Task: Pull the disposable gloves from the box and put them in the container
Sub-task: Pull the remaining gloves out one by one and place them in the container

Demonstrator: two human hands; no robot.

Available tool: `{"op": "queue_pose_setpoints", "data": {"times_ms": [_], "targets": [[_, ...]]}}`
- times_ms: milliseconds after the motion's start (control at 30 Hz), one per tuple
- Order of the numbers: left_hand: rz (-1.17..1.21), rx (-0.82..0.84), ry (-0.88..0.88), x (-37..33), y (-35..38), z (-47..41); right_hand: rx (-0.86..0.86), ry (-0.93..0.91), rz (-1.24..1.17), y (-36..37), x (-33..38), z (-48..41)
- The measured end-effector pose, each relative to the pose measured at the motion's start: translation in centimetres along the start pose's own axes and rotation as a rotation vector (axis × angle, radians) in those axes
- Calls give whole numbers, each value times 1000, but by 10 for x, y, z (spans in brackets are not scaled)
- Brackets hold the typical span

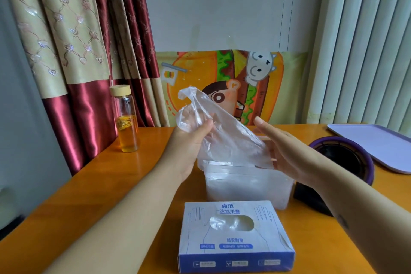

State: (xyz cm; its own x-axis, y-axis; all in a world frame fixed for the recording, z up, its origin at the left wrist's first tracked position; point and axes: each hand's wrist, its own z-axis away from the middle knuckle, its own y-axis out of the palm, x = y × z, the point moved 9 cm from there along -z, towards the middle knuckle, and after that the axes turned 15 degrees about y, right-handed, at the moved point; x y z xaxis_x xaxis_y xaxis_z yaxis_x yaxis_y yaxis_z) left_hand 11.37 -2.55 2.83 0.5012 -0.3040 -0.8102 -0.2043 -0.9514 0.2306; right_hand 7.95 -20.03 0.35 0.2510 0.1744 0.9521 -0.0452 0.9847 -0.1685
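At the far left of my feed hangs a beige flowered curtain with dark red satin bands (66, 51). In front of it, on the orange wooden table (111, 184), stands an upright clear glass bottle with a pale wooden lid (126, 122), partly filled with amber liquid.

Next comes the left hand (189, 142), raised above the table. Its thumb and curled fingers pinch a thin clear plastic disposable glove (222, 131) near its upper end, and I can see the fingers through the film. The glove slants down to the right from that grip, and its lower edge reaches the open top of the translucent rectangular plastic container (244, 187). I cannot tell how much of it is inside.

The container stands at the middle of the table. Just in front of it lies the flat white and blue cardboard glove box (235, 238), with more clear film showing in its oval opening.

Behind all this a cartoon burger poster (200, 73) leans on the wall.

The right hand (287, 151) is spread flat with straight fingers and grips nothing. Its palm faces the glove, whose lower right part lies against its fingers.

Further right sits a round black object with a purple rim (347, 158), then a pale lilac plastic tray (378, 142) at the table's edge, below white vertical blinds (367, 40).
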Motion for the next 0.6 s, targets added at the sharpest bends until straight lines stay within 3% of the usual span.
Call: {"op": "queue_pose_setpoints", "data": {"times_ms": [167, 300, 467, 600], "targets": [[8, -51, -40, 9, 8, -6, 83, 16, -228, -8, 6, -1], [30, -71, -53, 11, 10, -11, -64, -36, -231, -16, 15, 1], [70, -68, -106, 13, 11, -12, -177, -284, -403, -32, 39, 5], [2, -83, -110, 18, -13, -14, -252, -355, -30, -34, 54, 2]]}}
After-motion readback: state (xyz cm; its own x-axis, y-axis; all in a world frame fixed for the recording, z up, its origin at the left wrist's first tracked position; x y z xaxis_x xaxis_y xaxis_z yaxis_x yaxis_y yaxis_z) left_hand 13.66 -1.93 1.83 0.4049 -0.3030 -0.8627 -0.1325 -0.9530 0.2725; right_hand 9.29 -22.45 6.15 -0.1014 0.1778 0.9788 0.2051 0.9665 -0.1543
